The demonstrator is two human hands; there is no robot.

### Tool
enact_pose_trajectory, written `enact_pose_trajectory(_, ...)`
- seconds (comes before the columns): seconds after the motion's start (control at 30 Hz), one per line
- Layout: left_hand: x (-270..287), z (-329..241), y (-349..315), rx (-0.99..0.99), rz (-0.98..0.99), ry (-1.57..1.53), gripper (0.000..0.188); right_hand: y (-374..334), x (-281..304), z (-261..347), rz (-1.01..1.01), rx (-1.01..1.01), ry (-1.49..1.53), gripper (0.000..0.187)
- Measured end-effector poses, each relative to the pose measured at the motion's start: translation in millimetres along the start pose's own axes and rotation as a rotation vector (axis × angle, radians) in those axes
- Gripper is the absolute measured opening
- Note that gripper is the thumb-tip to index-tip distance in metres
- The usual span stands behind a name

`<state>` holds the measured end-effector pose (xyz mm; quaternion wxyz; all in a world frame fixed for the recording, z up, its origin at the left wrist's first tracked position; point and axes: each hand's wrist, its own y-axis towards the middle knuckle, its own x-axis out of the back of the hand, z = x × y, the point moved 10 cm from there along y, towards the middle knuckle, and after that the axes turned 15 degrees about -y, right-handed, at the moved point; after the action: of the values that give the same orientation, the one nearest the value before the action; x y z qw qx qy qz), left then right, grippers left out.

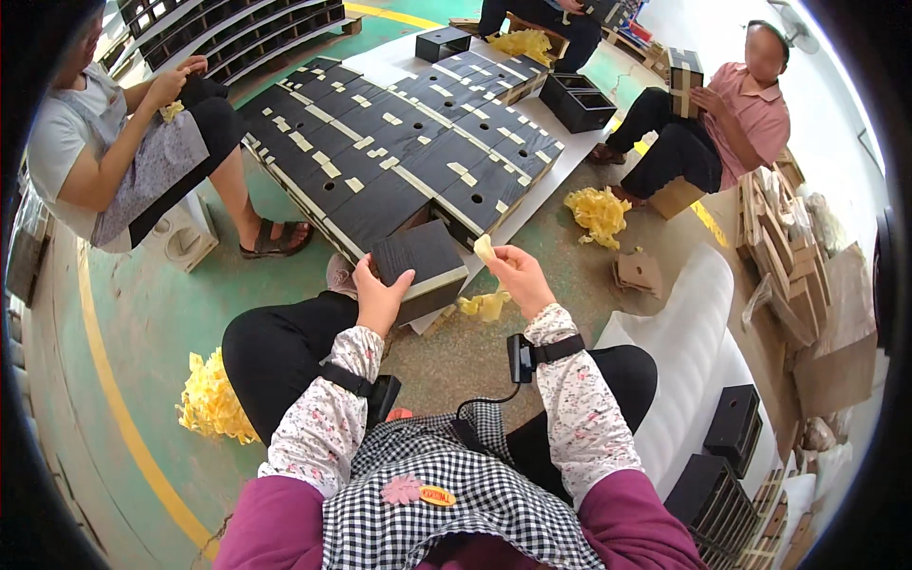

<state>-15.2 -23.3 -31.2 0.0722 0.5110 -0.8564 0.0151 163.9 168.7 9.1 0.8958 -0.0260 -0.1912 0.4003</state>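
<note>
A black box (423, 256) with a pale tape band along its side sits in front of me, close to the near end of a broad array of black boxes. My left hand (378, 296) grips its left near side, thumb on top and fingers along the edge. Just right of the box, my right hand (522, 279) pinches a strip of yellowish masking tape (484, 249) between thumb and fingers. More crumpled tape (486, 306) hangs or lies below that hand; what it rests on is unclear.
Taped black boxes (380, 142) spread ahead on a white sheet. Yellow tape heaps (215, 397) (597, 218) lie on the green floor. Co-workers sit at left (104, 152), far right (741, 123) and the back. Foam sheeting (679, 332) and black boxes (731, 427) are at right.
</note>
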Motion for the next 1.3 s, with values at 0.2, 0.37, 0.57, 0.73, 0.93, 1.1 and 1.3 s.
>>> enact_pose_trajectory(0.2,-39,-107,-27,-0.6,0.246,0.342,0.048,15,0,-22,-0.121,-0.032,0.013,0.021)
enact_pose_trajectory(0.37,-90,-92,-27,-0.635,0.483,0.338,0.024,18,1,-34,-0.137,-0.041,-0.008,0.026)
enact_pose_trajectory(0.57,-99,-85,-23,-0.61,0.468,0.326,0.019,29,-7,-66,-0.137,-0.09,0.067,0.026)
enact_pose_trajectory(0.73,-103,-83,-23,-0.603,0.47,0.308,0.016,32,-14,-75,-0.154,-0.077,0.077,0.025)
enact_pose_trajectory(0.93,-105,-90,-25,-0.636,0.461,0.32,0.013,28,-18,-66,-0.138,-0.064,0.07,0.024)
enact_pose_trajectory(1.1,-105,-90,-27,-0.657,0.456,0.342,0.012,19,-16,-56,-0.125,-0.083,0.09,0.023)
enact_pose_trajectory(1.3,-103,-89,-26,-0.652,0.453,0.319,0.015,15,-13,-54,-0.106,-0.065,0.041,0.024)
